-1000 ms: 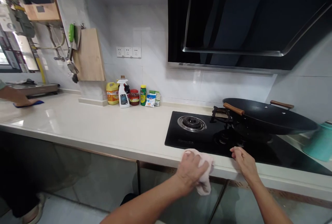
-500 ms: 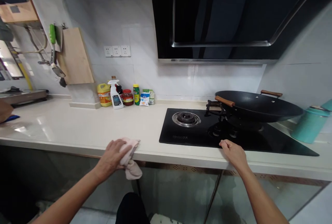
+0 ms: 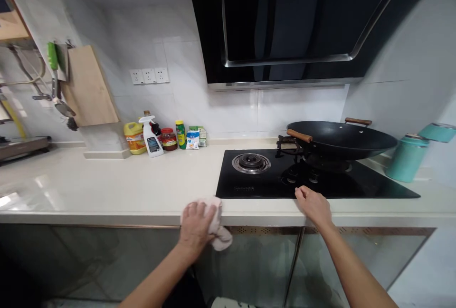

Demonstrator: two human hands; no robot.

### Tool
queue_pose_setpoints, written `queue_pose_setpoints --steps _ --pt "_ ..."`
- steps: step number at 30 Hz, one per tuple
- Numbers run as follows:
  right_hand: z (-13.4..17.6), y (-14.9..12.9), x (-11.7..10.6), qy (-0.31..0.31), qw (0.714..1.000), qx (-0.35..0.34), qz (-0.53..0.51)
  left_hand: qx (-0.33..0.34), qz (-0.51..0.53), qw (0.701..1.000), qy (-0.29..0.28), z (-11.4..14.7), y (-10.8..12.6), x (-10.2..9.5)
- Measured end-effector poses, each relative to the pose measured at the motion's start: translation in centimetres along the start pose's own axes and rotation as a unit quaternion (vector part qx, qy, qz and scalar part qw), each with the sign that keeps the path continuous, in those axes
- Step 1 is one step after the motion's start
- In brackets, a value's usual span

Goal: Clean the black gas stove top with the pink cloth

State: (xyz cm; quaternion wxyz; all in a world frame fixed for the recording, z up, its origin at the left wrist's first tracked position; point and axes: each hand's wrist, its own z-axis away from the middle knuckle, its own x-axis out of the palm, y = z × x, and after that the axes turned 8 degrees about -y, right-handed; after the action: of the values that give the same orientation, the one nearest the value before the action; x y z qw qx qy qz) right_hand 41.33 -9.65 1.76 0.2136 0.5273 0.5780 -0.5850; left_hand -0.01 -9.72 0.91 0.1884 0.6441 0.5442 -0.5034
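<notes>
Pink cloth [image 3: 216, 222] was gripped in left hand [image 3: 195, 227]; right hand [image 3: 315, 206] curled. Tabletop [image 3: 107, 179] wiping, seemingly; next stroke likely needed pressure.

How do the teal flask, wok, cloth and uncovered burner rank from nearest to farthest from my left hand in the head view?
1. Cloth, in the left hand.
2. Uncovered burner, cooktop's left side.
3. Wok, right of that burner.
4. Teal flask, far right.

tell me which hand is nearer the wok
Right. The right hand is at the front edge of the stove, in front of the wok; the left hand is farther left, holding a cloth at the front edge of the counter.
</notes>
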Motion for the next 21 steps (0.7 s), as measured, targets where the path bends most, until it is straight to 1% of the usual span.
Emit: queue_pose_setpoints --steps 2,5,9,13,15,17,19,21 --pt "0.0 0.0 -0.1 -0.001 1.000 -0.001 0.004 0.007 0.016 1.000 0.026 -1.5 4.6 0.5" --pt "0.0 0.1 -0.1 -0.003 1.000 -0.003 0.010 0.056 0.046 0.996 0.049 -3.8 10.2 0.6" --pt "0.0 0.0 -0.2 -0.004 1.000 -0.003 0.014 0.136 0.047 0.988 0.051 -6.5 16.3 -0.4" --pt "0.0 0.2 -0.1 -0.001 1.000 -0.002 0.009 0.179 0.032 0.981 0.062 -8.5 21.9 -0.9" --pt "-0.1 0.5 0.0 0.002 1.000 -0.003 0.003 0.196 0.028 0.978 0.066 -9.3 24.1 -0.6" --pt "-0.2 0.9 0.1 0.004 1.000 -0.005 -0.006 0.207 0.030 0.975 0.074 -9.7 25.3 -0.2" --pt "-0.3 1.3 0.1 0.003 1.000 -0.012 -0.014 0.223 0.035 0.970 0.094 -9.8 25.4 0.2" --pt "-0.4 1.6 0.1 -0.003 1.000 -0.021 -0.020 0.238 0.039 0.962 0.126 -9.7 24.7 0.5"
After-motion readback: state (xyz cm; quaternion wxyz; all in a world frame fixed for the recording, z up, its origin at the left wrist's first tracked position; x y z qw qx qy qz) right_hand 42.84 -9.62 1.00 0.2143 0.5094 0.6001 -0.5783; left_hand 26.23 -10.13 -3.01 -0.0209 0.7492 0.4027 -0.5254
